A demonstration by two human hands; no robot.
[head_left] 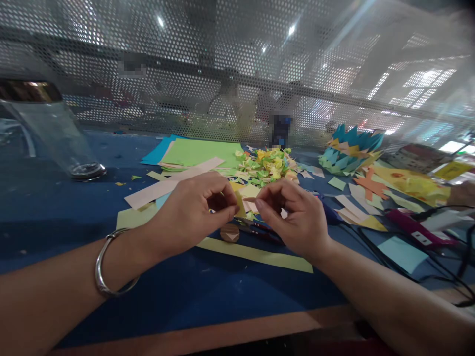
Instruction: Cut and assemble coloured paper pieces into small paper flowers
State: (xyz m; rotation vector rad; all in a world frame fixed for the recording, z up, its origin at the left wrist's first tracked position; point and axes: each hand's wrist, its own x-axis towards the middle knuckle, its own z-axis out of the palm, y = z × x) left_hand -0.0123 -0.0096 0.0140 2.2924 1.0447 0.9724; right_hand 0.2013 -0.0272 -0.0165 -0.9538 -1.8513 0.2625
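Yellow paper (241, 206) is up in the air over the middle of the table (208, 301), between the two hands. Left hand (195, 210): thumb and index pinched together on the yellow paper, other fingers curled. Bangle (99, 272) on that wrist. Right hand (297, 217): thumb and index closed on a thin pointed piece (249, 199), tip aimed at the yellow paper; material unclear, can't tell if they touch.

Below the hands, disc (227, 229) lies on the table with a pale bit on it. Scissors (257, 227) just right of the disc, partly hidden by the right hand. Green strip (260, 254) runs crosswise, nearer the table's front edge. Pink strip (148, 194) slants out behind the left hand.

Farther back: green sheets (206, 152) stacked, blue sheets (158, 152) poking out at their left; heap of cut bits (272, 167) just right of the stack. Clear bottle (61, 131) toward the table's left edge. Toward the right edge: zigzag paper ring (351, 148) at the back, orange paper (371, 184) in front of it, blue square (403, 253) nearer the front. Mesh panel (185, 94) stands along the back edge.
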